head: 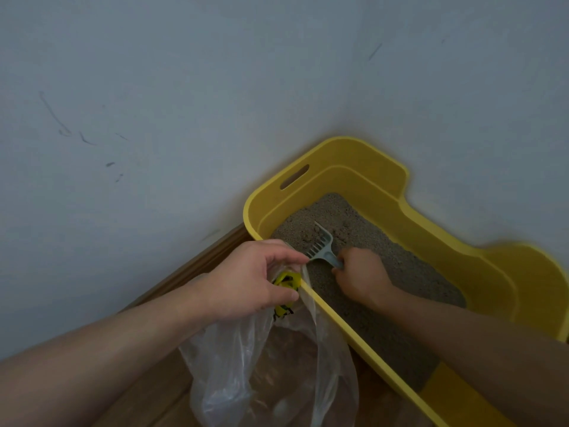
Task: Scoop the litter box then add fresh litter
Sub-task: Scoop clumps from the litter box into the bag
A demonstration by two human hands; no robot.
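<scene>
Across the left half of the frame, we are holding our left hand (255, 278) just beside the near rim of the litter box (369, 349), pinching the mouth of a clear plastic bag (271, 371) between curled fingers and thumb. We are keeping the bag this close, as we judge it, so that whatever comes out of the box has a short way to travel and little spills onto the wooden floor (166, 392). A small yellow and black item (287, 280) is showing under our fingers at the bag's mouth; we cannot tell what it is. The bag is hanging toward the bottom centre of the frame.

Just right of centre, the grey scoop (321, 243) is lying low on the litter (409, 272), its slotted blade pointing toward the upper left. Our right hand (360, 278) is clenching the scoop's handle from inside the box, back of the hand up, probably to push the blade under clumps. The blade is sitting between the two hands, just beside the left fingertips.

Toward the right edge, the litter is spreading grey and uneven across the box. We are judging the scooping to be under way, with fresh litter not yet added.
</scene>
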